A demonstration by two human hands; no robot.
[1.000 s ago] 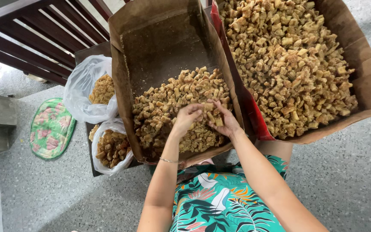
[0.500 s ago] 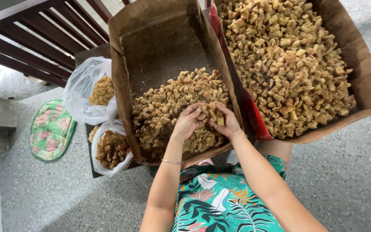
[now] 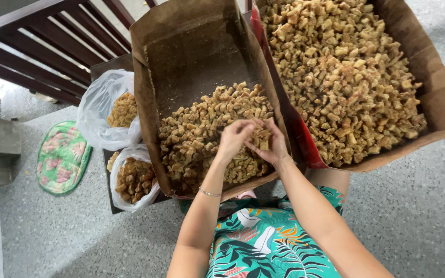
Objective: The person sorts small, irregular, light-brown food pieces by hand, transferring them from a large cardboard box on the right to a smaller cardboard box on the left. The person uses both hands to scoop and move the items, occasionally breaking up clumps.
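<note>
Cupping together over the half-filled cardboard box point(image 3: 191, 62), the left hand point(image 3: 234, 138) and right hand point(image 3: 273, 146) close around a clump of fried golden-brown chunks point(image 3: 260, 138) lifted just above the heap, palms facing inward, apparently to keep loose pieces from spilling. A fuller box point(image 3: 439, 98) sits alongside.

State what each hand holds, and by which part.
Both the left hand and right hand cup a small clump of fried pieces between their fingertips, from both sides.

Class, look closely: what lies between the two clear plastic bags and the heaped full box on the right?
The half-filled brown box of fried pieces, with both hands in it, seen in the head view.
</note>
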